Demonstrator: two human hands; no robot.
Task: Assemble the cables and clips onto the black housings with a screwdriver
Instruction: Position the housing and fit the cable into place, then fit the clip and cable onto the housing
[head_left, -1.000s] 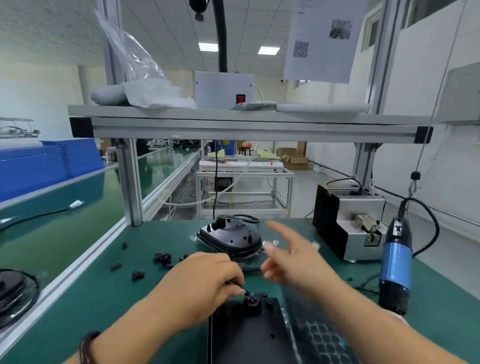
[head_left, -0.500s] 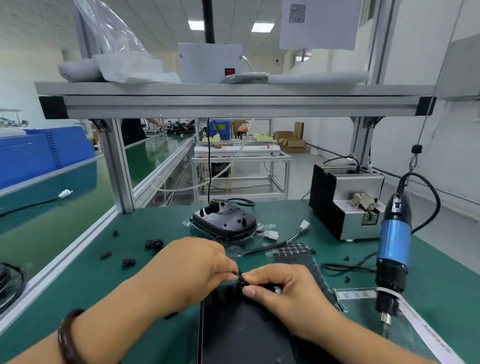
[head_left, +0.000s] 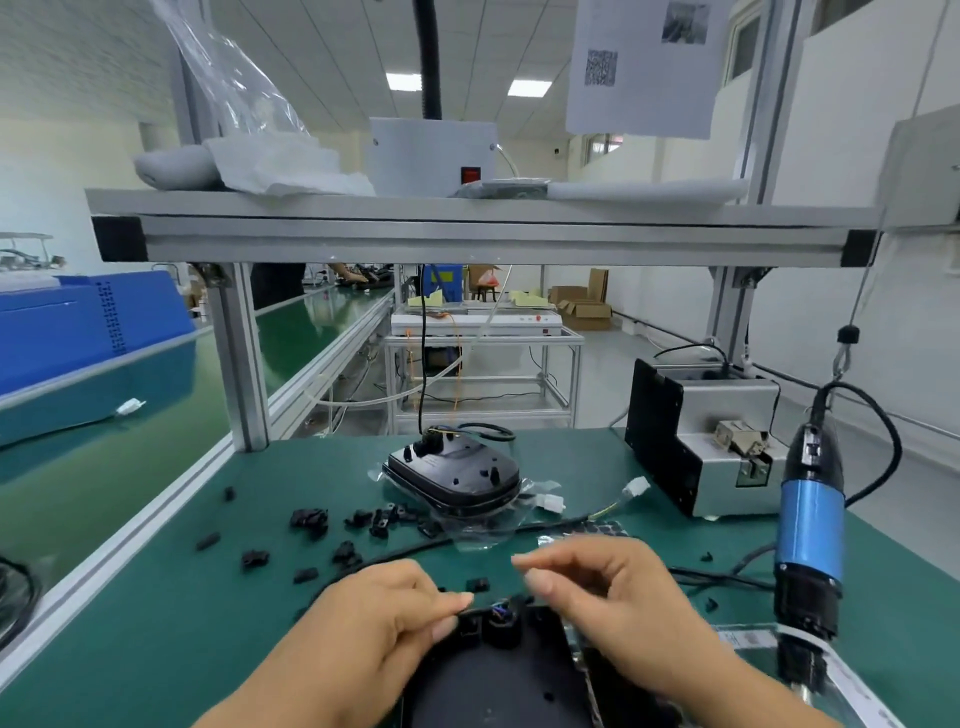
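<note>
Loose black clips (head_left: 309, 519) lie scattered on the bench (head_left: 156, 623) at the left, within easy reach. The left hand (head_left: 379, 623) pinches the top edge of the near housing (head_left: 493, 680), probably to steady it where the cable (head_left: 501, 618) enters. The right hand (head_left: 618, 597) hovers just above, its fingers loosely curled and blurred, with nothing visible in them. The screwdriver (head_left: 808, 545) hangs untouched at the right.

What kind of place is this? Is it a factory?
Most likely a factory assembly line: a green conveyor belt runs alongside, an electric screwdriver hangs from a cord, and black clips lie scattered near a black housing.
</note>
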